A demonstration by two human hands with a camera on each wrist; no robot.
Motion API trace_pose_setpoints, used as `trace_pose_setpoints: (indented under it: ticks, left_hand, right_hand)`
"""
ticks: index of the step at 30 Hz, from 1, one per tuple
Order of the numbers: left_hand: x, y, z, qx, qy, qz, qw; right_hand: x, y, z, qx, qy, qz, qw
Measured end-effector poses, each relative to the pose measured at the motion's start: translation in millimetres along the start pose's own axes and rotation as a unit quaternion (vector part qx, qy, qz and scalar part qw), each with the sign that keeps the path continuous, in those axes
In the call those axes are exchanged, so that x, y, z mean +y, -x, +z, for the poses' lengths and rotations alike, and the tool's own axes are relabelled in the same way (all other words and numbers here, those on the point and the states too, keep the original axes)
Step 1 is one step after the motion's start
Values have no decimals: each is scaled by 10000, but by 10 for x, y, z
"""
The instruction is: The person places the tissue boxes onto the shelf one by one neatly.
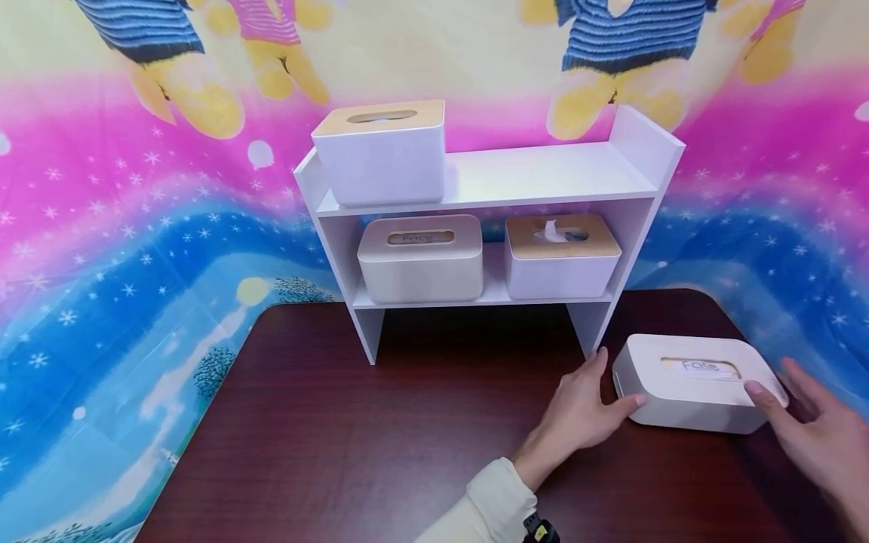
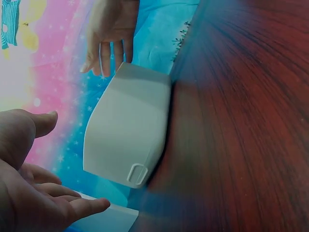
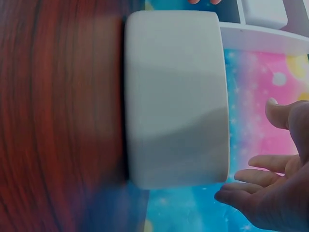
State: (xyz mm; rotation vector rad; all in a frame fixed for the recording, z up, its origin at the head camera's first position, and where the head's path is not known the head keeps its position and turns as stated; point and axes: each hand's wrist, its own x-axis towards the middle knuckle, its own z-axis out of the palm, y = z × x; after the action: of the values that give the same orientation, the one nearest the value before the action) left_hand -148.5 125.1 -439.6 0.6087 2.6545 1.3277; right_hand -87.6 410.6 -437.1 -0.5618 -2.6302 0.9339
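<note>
A cream tissue box [image 1: 686, 411] with an oval slot and "Face" lettering inside it sits on the table's right side. My left hand [image 1: 577, 411] is at its left end, thumb spread from the fingers and overlapping the box edge in the head view. At the opposite end is my right hand [image 1: 821, 437], with its thumb over the top corner in that view. In the left wrist view, a gap shows between the left hand [image 2: 43, 188] and the box [image 2: 125, 121]. The right wrist view has the right hand [image 3: 275, 179] beside the box [image 3: 178, 106], fingers extended.
A white two-tier shelf [image 1: 557, 173] stands at the back of the dark wooden table [image 1: 407, 445]. Its top holds a white tissue box with wooden lid [image 1: 380, 162]; below are a cream tissue box [image 1: 421, 268] and a smaller wooden-lidded one [image 1: 563, 275]. A patterned cloth [image 1: 136, 249] hangs behind.
</note>
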Motion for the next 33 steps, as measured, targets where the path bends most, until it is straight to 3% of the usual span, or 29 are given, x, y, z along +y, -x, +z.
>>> trace_pose_setpoints:
  ticks: [3,8,17,24,33]
  left_hand:
    - [12,-21,24,-29,28,-10,10000]
    - [31,-27,99,-17,167,-118,9998]
    - [47,-29,239,143,548,-209,9982]
    - [29,-73,298,239,674,-353,9968]
    - [66,-73,448,177,479,-287,9983]
  right_hand:
    - [81,-10,2,13,-153,-106,9998]
    - [203,-27,22,-138,19,-166,9998]
    - [304,-82,39,-773,305,489,9953]
    - [355,-148,80,-851,307,10,9959]
    - [490,-202,91,-1103,-348,-269,9929]
